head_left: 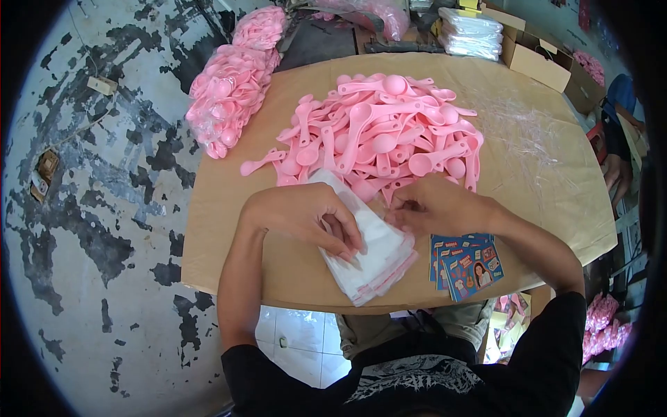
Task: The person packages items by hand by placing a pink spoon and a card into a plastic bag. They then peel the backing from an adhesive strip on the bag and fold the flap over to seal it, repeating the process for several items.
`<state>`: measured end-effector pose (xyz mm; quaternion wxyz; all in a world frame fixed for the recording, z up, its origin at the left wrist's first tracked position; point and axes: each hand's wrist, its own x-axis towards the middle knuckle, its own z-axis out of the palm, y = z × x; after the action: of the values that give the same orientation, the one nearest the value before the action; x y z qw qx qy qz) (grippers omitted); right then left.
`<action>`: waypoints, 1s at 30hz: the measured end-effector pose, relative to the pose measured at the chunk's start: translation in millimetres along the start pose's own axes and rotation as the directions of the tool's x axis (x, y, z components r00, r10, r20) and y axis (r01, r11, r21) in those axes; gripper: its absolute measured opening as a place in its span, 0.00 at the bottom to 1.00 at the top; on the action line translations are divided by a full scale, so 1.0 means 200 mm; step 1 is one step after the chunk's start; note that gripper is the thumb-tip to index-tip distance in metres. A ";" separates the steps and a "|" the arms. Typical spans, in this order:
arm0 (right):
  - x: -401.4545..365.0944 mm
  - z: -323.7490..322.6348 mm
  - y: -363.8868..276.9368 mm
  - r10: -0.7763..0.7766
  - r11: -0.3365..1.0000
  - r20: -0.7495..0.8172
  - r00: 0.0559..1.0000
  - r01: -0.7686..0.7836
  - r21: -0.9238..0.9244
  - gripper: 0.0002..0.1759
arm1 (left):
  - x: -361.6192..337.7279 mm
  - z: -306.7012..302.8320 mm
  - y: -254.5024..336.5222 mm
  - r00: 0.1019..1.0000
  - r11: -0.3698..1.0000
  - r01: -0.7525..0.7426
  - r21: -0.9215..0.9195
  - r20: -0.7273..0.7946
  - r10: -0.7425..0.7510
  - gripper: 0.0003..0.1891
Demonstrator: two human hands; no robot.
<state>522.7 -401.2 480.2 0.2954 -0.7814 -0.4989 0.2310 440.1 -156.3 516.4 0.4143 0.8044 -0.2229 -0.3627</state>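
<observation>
A stack of clear-white plastic bags (372,240) with pink-edged ends lies slanted on the table in front of me. My left hand (306,215) rests over the stack, its thumb and fingertips pinched together on the top bag. At the stack's right side my right hand (434,207) has its fingers pressed together near the bags' edge; what is between them is hidden. Just beyond both hands rises a heap of pink measuring spoons (382,132). Printed blue cards (472,267) lie fanned out below my right wrist.
Bundles of pink spoons in clear plastic (233,97) sit at the table's left edge. Packs of clear bags (471,33) and an open cardboard box (535,59) stand at the back. Plastic scraps (521,132) lie right of the heap. Another person's hand (615,174) shows far right.
</observation>
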 end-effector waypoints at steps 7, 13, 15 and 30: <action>-0.05 -0.15 -0.09 -0.100 0.942 -0.272 0.957 0.179 0.284 0.09 | 0.04 0.04 0.02 0.982 0.974 -0.051 -0.221 -0.188 0.009 0.17; -0.28 -0.31 -0.15 0.012 0.948 -0.021 1.000 -0.018 -0.318 0.13 | 0.28 0.15 0.20 0.775 0.823 -0.452 -0.345 -0.609 0.170 0.19; -0.41 -0.28 0.06 -0.252 0.944 0.086 0.964 0.265 -0.199 0.14 | 0.32 0.10 0.21 0.768 0.794 -0.467 -0.389 -0.623 0.147 0.20; -0.46 -0.19 0.25 -0.082 0.990 0.078 0.994 0.091 -0.110 0.19 | 0.47 0.09 0.05 0.598 0.705 -0.527 -0.475 -0.796 -0.089 0.22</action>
<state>543.1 -510.3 478.9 0.2419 -0.7654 -0.5551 0.2178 485.7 -233.1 480.2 0.7724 0.6345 0.0178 0.0226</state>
